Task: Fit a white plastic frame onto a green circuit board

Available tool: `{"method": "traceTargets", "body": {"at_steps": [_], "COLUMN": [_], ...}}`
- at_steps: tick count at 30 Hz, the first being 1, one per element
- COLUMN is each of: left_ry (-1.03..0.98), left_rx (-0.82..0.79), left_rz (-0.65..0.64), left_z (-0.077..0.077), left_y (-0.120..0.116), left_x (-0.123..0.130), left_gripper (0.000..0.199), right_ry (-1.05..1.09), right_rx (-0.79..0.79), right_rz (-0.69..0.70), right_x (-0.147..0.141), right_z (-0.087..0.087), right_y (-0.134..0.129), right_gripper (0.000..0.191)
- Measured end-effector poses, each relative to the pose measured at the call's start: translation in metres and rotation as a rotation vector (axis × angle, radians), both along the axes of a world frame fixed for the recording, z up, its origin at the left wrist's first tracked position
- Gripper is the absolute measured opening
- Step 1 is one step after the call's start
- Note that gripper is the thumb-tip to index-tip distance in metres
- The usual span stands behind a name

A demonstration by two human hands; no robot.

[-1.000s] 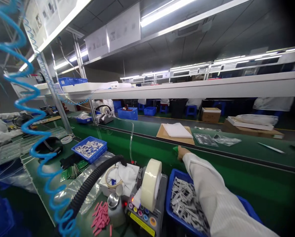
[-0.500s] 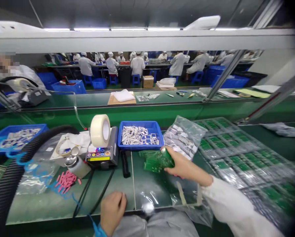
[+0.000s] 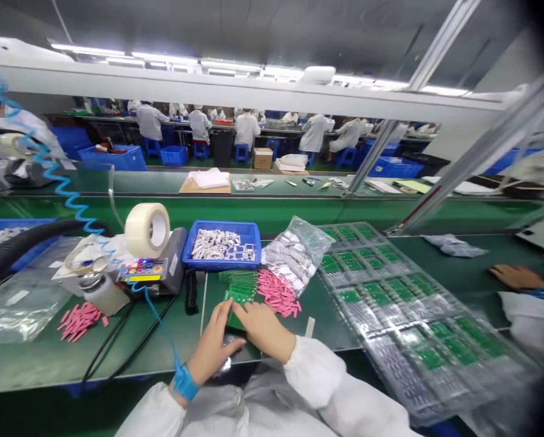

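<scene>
Green circuit boards (image 3: 238, 279) lie in an overlapping row on the bench in front of the blue bin. At the near end of the row, my right hand (image 3: 266, 328) reaches over a green circuit board (image 3: 235, 320) with its fingers curled onto it; some fingertips are hidden. My left hand (image 3: 212, 337), a blue band on its wrist, touches the same board's left side with its fingertips, fingers stretched and thumb spread away. Just right of the boards is a pile of pink strips (image 3: 278, 292).
A blue bin (image 3: 221, 265) holds white parts. A tape roll (image 3: 147, 230) tops a dispenser (image 3: 156, 279) at left, near a metal bottle (image 3: 102, 292) and more pink strips (image 3: 81, 320). A bag (image 3: 294, 252) and clear trays of boards (image 3: 367, 291) lie right. A coiled blue cord (image 3: 78, 209) hangs at left.
My right hand has drawn nearer from the far side of the boards, and my left hand has come up from the bench edge to meet it. The view has shifted right.
</scene>
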State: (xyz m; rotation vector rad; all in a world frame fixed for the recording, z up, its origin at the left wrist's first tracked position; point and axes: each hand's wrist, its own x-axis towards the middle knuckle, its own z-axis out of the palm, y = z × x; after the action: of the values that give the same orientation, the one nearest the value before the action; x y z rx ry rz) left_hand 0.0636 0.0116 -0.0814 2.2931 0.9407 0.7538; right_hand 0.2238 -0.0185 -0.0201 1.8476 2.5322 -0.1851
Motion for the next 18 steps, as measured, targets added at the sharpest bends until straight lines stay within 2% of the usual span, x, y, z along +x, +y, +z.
{"method": "traceTargets", "body": {"at_steps": [4,8,11,18], "left_ry": [-0.026,0.003,0.002,-0.026], "left_rx": [-0.136,-0.266,-0.267,-0.256], "left_rz": [-0.019,-0.021,-0.031,-0.037], "left_z": [-0.017,-0.024,-0.023,-0.012], "left_y": [0.006,0.013,0.013,0.009], "left_x": [0.005,0.006,0.007,0.007], "left_gripper": [0.070,0.057,0.052,0.052], "right_ry": [-0.013,0.040,0.110,0.330], "right_rx": [0.070,0.107,0.117,0.073], "right_rz": [-0.005,-0.029,-0.032,-0.048], "right_x": [-0.005,-0.005,0.000,0.024], "right_z": [-0.009,-0.022,-0.026,-0.029], "right_y": [-0.004,-0.006,-0.009,-0.015], "right_gripper": [0.051,0.064,0.070,0.050]}}
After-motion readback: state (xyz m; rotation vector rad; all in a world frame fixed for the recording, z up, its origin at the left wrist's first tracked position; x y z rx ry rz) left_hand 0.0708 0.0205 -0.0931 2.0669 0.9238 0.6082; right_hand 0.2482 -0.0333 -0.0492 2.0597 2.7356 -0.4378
